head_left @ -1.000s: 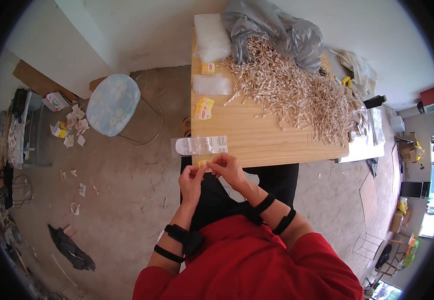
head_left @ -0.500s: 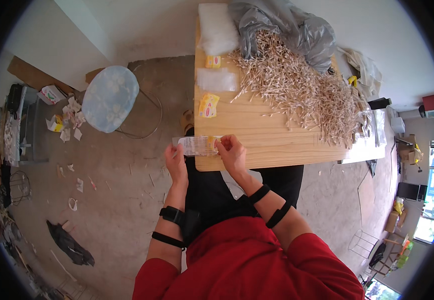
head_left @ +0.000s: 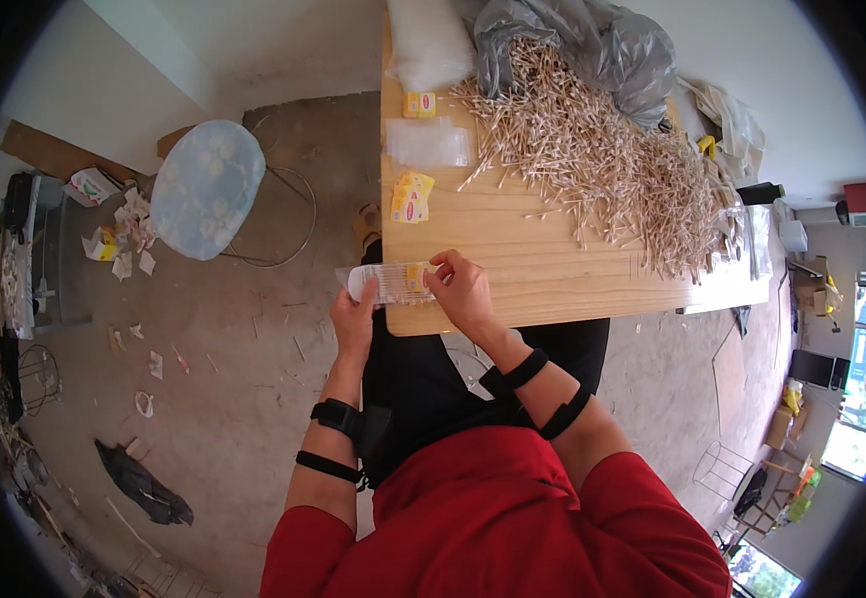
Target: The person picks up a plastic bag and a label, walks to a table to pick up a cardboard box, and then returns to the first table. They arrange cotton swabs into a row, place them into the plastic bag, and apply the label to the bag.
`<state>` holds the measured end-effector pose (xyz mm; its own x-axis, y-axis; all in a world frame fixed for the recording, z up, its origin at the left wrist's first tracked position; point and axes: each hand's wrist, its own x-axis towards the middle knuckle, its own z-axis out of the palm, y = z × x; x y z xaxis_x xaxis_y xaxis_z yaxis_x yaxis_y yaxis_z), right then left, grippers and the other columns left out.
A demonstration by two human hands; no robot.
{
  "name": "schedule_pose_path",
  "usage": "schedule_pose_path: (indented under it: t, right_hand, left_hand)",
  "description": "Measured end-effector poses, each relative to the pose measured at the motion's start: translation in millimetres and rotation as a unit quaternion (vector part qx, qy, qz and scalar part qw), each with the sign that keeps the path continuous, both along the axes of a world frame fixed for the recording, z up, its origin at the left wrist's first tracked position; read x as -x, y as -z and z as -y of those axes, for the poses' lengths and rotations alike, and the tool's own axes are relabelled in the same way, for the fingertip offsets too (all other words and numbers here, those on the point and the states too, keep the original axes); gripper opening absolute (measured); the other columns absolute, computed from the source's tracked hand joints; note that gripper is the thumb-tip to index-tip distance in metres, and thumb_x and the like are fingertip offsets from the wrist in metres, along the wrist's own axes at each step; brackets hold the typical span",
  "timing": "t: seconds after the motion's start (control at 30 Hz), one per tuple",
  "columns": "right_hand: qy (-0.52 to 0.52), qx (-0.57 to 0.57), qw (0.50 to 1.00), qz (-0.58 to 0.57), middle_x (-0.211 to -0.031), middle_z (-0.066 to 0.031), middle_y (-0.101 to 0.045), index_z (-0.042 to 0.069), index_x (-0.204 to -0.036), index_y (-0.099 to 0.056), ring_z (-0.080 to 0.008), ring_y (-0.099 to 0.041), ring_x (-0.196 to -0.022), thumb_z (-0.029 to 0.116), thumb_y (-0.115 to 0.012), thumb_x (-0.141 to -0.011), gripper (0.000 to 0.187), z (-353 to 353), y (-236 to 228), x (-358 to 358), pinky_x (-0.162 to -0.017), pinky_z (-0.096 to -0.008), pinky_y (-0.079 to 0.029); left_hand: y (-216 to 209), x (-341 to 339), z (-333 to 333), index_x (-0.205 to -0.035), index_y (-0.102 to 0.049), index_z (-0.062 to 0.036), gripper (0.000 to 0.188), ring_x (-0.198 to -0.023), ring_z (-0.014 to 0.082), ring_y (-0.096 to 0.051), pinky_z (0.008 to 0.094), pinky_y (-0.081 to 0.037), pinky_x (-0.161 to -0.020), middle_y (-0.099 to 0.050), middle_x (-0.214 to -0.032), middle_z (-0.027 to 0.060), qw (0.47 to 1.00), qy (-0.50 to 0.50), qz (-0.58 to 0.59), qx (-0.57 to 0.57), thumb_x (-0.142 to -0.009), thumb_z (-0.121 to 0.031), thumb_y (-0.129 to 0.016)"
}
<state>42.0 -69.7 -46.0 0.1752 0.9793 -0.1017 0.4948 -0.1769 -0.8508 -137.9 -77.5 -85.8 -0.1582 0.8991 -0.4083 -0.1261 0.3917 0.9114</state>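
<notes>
Between my hands, over the table's near left corner, is a clear plastic bag of cotton swabs [head_left: 393, 282] with a yellow card showing at its right part. My left hand [head_left: 355, 317] grips the bag's left end, thumb on top. At the right end, my right hand [head_left: 460, 291] pinches the bag by the yellow card. Just beyond lie several yellow cards [head_left: 412, 197] in a fanned pile. Farther back are a stack of clear bags [head_left: 425, 143] and another small pile of yellow cards [head_left: 419, 105].
A large heap of loose cotton swabs [head_left: 592, 169] covers the wooden table's [head_left: 533, 279] far and right parts. A grey plastic bag [head_left: 622, 50] lies behind it. To the left stands a blue-topped stool [head_left: 208, 189]; paper scraps [head_left: 134, 224] and a black cloth [head_left: 142, 485] lie on the floor.
My left thumb has come farther over the bag's left end. The bag has tilted slightly, and both hands stay on it. The view has shifted a little.
</notes>
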Motion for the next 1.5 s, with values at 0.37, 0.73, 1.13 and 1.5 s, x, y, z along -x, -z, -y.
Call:
schedule_pose_path:
  t: [0.37,0.73,1.13,1.5]
  right_hand:
    - [0.012,0.003,1.000,-0.026,-0.065,-0.0106,-0.062,0.002,-0.091,-0.060,-0.0259,-0.063,-0.060,0.010,-0.066,-0.079,0.016,14,-1,16,-0.057,-0.0357,-0.049]
    - [-0.051,-0.062,0.997,0.007,-0.071,-0.0071,-0.063,0.002,-0.090,-0.063,-0.0184,-0.058,-0.059,0.010,-0.070,-0.076,0.017,-5,10,18,-0.057,-0.0310,-0.047]
    - [0.064,-0.115,0.991,-0.009,-0.112,-0.0163,-0.058,0.003,-0.109,-0.056,-0.0314,-0.059,-0.099,0.001,-0.056,-0.083,0.026,7,2,17,-0.081,-0.0367,-0.048]
    - [0.084,-0.171,0.974,-0.121,-0.149,-0.0185,-0.029,0.003,-0.124,-0.047,-0.0321,-0.030,-0.138,-0.004,-0.038,-0.094,0.033,19,19,64,-0.111,-0.0376,-0.026]
  left_hand:
    - [-5,-3,1,-0.106,-0.061,0.0010,0.032,-0.082,0.0095,-0.060,0.0240,-0.050,-0.071,-0.065,-0.096,0.0044,1.000,0.004,-0.013,-0.006,-0.090,-0.027,-0.066]
    - [10,-3,0,-0.107,-0.061,0.0041,0.031,-0.085,0.0106,-0.060,0.0256,-0.050,-0.072,-0.065,-0.098,0.0065,0.999,-0.016,0.028,-0.021,-0.091,-0.022,-0.064]
    - [3,3,-6,-0.103,-0.061,0.0011,0.030,-0.082,0.0095,-0.060,0.0255,-0.050,-0.071,-0.065,-0.095,0.0056,1.000,-0.014,0.002,0.011,-0.094,-0.028,-0.059]
    - [4,-17,-6,-0.098,-0.061,0.0010,0.028,-0.078,0.0084,-0.056,0.0261,-0.047,-0.070,-0.064,-0.087,0.0033,0.985,-0.020,-0.144,-0.089,-0.095,-0.026,-0.057]
